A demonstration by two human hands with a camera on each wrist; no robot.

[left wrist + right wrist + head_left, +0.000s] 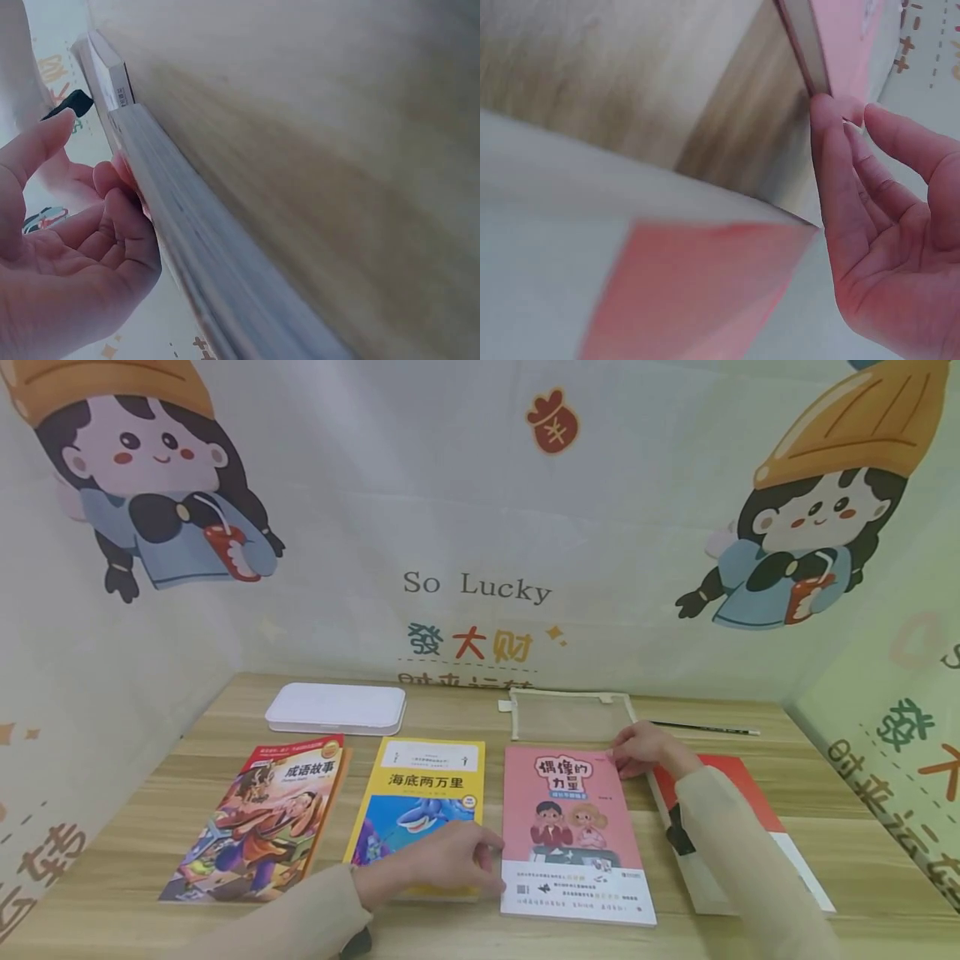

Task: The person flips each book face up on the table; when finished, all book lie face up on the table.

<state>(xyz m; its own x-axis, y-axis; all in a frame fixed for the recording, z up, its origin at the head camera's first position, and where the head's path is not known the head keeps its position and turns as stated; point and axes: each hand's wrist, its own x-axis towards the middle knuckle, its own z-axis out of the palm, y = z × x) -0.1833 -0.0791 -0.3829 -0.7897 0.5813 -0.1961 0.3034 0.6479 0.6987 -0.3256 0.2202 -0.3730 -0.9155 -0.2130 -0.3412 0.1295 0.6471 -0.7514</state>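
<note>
A pink book [573, 827] with two cartoon children on its cover lies flat on the wooden table, between both hands. My right hand [641, 750] is at its upper right corner; in the right wrist view, that corner sits between thumb and fingers [832, 142]. Over the lower part of a yellow book [427, 777], my left hand [442, 858] reaches rightward, with fingertips right at the pink book's left edge. The left wrist view shows the thumb standing apart from the loosely bent fingers [131, 232], beside page edges.
A colourful storybook [262, 818] lies at the left. A red and white book [750, 827] lies partly under the right forearm. Farther back are a white case [336, 707], a mesh zip pouch [562, 714] and a dark pencil [705, 727]. A printed cloth rises behind the table.
</note>
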